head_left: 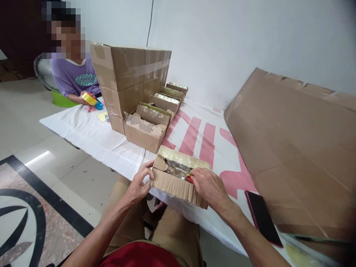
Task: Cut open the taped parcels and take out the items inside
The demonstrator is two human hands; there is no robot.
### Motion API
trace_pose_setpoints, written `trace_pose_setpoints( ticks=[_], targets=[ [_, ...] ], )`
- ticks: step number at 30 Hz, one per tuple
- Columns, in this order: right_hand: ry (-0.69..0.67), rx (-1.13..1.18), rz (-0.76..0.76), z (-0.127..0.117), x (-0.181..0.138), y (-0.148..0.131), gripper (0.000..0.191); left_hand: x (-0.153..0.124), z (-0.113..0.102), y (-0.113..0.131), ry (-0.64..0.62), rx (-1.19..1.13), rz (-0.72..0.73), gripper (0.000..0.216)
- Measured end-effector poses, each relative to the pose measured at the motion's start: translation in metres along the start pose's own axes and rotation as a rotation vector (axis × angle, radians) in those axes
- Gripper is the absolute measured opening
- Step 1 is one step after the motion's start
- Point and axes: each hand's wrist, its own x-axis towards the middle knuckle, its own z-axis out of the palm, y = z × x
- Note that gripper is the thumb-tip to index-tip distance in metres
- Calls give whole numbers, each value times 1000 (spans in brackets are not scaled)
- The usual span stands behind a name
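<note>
A small cardboard box (174,185) with raised top flaps lies at the table's near edge, in front of my lap. My left hand (142,178) grips its left end, thumb and fingers at the corner. Crinkled clear plastic packaging (176,170) shows inside the box. My right hand (210,185) reaches over the right part, its fingers bent down into the opening. At those fingertips is a small red-and-green item (190,178), mostly covered by the hand, so its kind cannot be told.
Several open boxes (144,135) stand in a row beyond, beside a taped stack of closed cartons (129,70). A phone (263,218) lies at right near a large cardboard sheet (300,148). Across the table, a person in purple (65,76) holds a tape dispenser (93,100).
</note>
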Motion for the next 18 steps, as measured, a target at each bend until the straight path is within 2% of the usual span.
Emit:
trace_pose_setpoints(
  ticks=[8, 10, 14, 18],
  targets=[
    [79, 221, -85, 15, 4, 14, 20, -7, 10, -4, 81, -48, -32, 12],
    [139, 319, -71, 18, 5, 15, 23, -7, 9, -2, 103, -48, -20, 12],
    [327, 744, -23, 27, 3, 21, 25, -2, 4, 11, 103, 9, -26, 16],
    [353, 1204, 117, 35, -2, 27, 24, 7, 0, 30, 104, 54, -51, 17]
  ],
)
